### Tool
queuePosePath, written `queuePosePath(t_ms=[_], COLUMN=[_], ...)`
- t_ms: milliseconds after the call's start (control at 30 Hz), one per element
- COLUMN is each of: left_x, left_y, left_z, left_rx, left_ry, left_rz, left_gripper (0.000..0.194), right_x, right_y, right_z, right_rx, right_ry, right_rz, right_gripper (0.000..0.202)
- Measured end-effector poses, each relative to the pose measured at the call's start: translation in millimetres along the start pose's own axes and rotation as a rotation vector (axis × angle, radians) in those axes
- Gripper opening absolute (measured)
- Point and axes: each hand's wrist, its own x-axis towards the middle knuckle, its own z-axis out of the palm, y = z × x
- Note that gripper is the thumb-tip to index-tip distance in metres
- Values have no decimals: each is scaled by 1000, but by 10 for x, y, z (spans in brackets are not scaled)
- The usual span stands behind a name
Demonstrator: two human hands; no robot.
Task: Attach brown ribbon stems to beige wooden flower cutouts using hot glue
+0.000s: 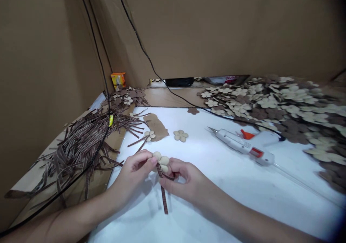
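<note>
Between my hands, above the white board, is a cream flower [164,160] with a brown stitched ribbon [163,196] hanging down from it. My left hand [140,165] pinches the flower's left side with thumb and fingers. On the right side, my right hand [181,176] is closed around the flower's edge and a second ribbon end. Another cream flower [181,135] lies on the board beyond my hands. To its left, a small cream flower [149,135] with ribbon tails rests at a brown scrap [156,127].
A glue gun [243,145] lies on the right of the white board [216,207]. Many cream and brown flowers [270,102] are heaped at the back right. Brown ribbons [81,142] pile up on the left. A black cable [146,54] crosses the back; an orange box [118,80] stands behind.
</note>
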Motion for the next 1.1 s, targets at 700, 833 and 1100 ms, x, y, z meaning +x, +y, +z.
queuePosePath(t_ms=[700,833,1100], left_x=[4,1,-48], left_y=[-20,-45,-16], left_z=[17,3,-28], left_rx=[-128,-130,-18], left_ry=[-32,-12,-93], left_rz=[-105,-114,-45], left_gripper=[33,36,29], right_x=[24,16,-12], right_y=[84,66,-12], right_z=[-44,-50,-80], right_rx=[-54,-119,-152], right_ry=[-20,-27,-80], right_rz=[-30,-52,-48], right_gripper=[23,18,18])
